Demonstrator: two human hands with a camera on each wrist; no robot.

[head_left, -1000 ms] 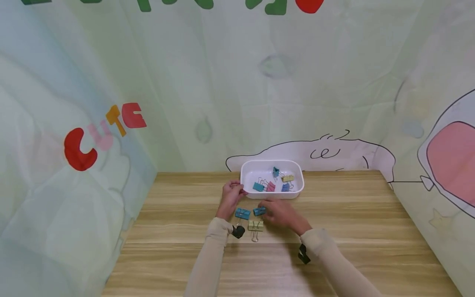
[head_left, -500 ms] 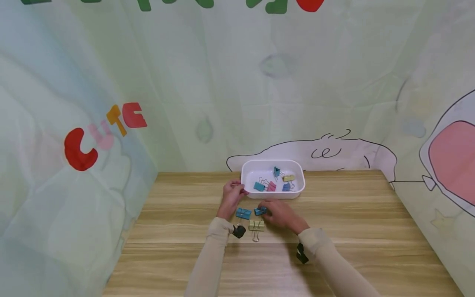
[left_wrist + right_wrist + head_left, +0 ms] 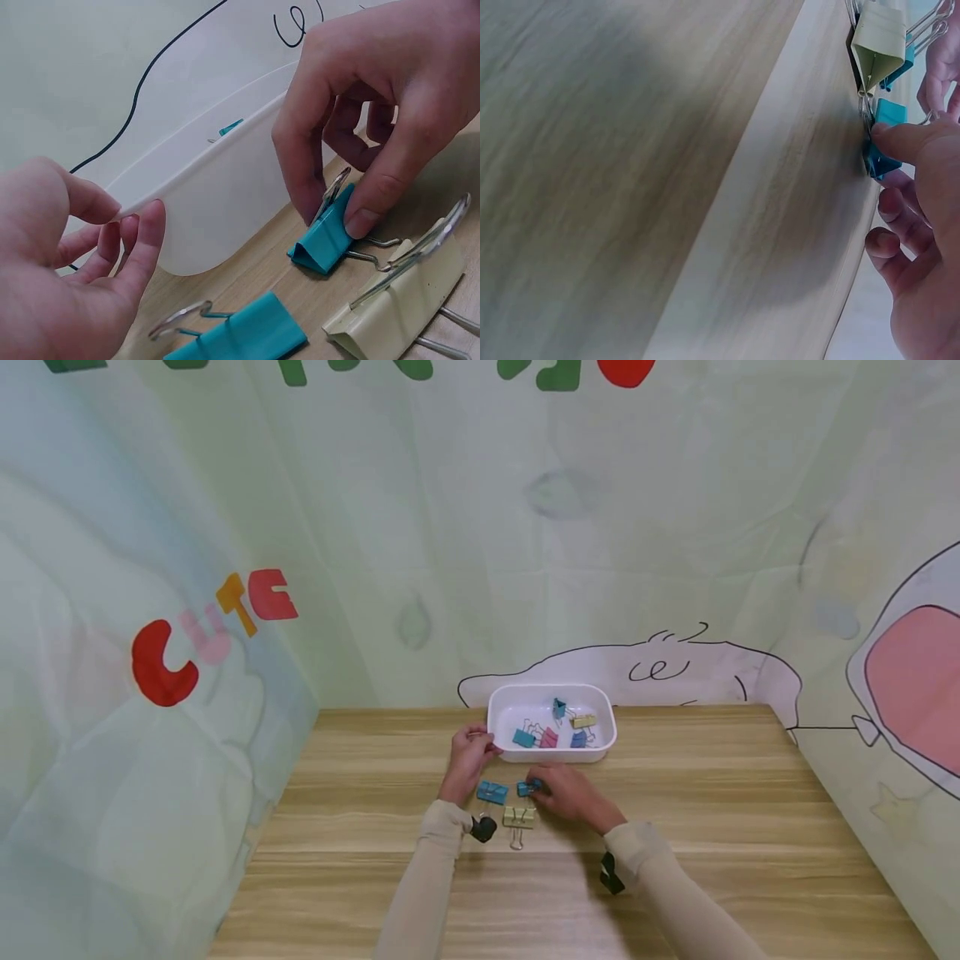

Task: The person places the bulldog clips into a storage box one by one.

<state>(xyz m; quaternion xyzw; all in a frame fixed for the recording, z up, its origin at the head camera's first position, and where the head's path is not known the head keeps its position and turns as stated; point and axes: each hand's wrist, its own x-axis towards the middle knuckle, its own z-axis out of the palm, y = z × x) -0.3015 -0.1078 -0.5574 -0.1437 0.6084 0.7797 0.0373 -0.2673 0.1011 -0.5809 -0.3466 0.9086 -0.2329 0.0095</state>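
My left hand (image 3: 467, 762) pinches the left end of a white plastic box (image 3: 551, 756) by its rim, thumb and fingertips on either side in the left wrist view. In front of the box, my right hand (image 3: 572, 793) pinches a small teal binder clip (image 3: 327, 231) between thumb and index finger, close over the table. Its wire handles show on both sides. Beside it lie a larger blue-teal binder clip (image 3: 492, 792), near my left wrist, and a pale yellow binder clip (image 3: 519, 817), nearer the front with its handles spread.
Inside the box lie several more binder clips: teal (image 3: 524, 738), pink (image 3: 549, 737), yellow (image 3: 582, 721) and blue (image 3: 579, 739). The wood-grain table (image 3: 360, 877) ends at a printed cloth backdrop (image 3: 390, 635) right behind the box.
My right hand shifts very slightly, and the small teal clip turns a little in its fingers. The left hand stays on the box rim.
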